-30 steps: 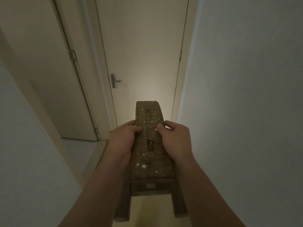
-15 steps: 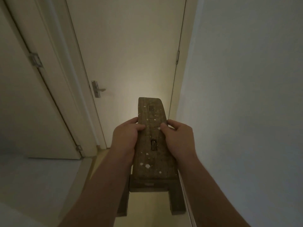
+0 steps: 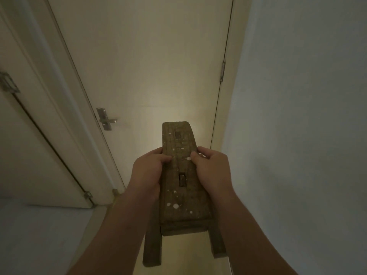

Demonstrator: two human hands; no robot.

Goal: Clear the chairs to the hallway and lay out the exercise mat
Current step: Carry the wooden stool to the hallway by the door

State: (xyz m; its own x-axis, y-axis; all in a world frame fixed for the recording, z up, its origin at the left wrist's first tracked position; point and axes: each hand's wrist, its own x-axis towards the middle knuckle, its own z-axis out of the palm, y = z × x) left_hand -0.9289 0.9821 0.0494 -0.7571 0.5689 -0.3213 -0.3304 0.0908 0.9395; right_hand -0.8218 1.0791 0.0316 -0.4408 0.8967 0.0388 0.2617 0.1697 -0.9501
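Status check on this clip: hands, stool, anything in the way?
Left hand and right hand grip the wooden stool by its seat edges. Stool upright, legs down. Closed door straight ahead, wall close on right.

surface: hallway floor (image 3: 184,253) | look: pale yellowish strip, dim, ending at closed door (image 3: 149,66) | on it: wooden stool (image 3: 184,195) legs above it, contact unclear

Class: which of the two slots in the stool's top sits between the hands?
On the stool, the nearer slot, flanked by left hand and right hand; the far slot lies beyond them.
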